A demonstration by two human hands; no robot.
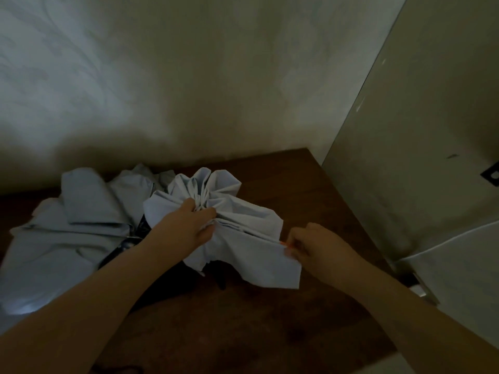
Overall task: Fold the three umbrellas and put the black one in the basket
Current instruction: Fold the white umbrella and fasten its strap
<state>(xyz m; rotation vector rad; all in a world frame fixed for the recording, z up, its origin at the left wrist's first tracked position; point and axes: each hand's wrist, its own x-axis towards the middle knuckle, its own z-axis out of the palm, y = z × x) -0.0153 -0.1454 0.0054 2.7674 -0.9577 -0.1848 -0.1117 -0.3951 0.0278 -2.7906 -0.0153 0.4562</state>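
i see a dim brown surface (270, 314) set into a corner, a pale wall (189, 90) along its far edge and a grey panel (405, 130) along its right edge. the white umbrella (243, 222) lies near the middle of the surface, its canopy gathered into pleats. my left hand (189, 225) grips the bunched pleats at the umbrella's middle, fingers curled into the cloth. my right hand (321, 247) pinches the canopy's near right edge, fingers closed on the cloth beside a small orange spot. a grey umbrella (78, 228) sits crumpled toward the left edge, touching the far wall side. the black umbrella (172, 279) lies between them, mostly hidden under the white canopy and my left forearm; only dark folds and a glint of metal show. i cannot tell how far it is folded.
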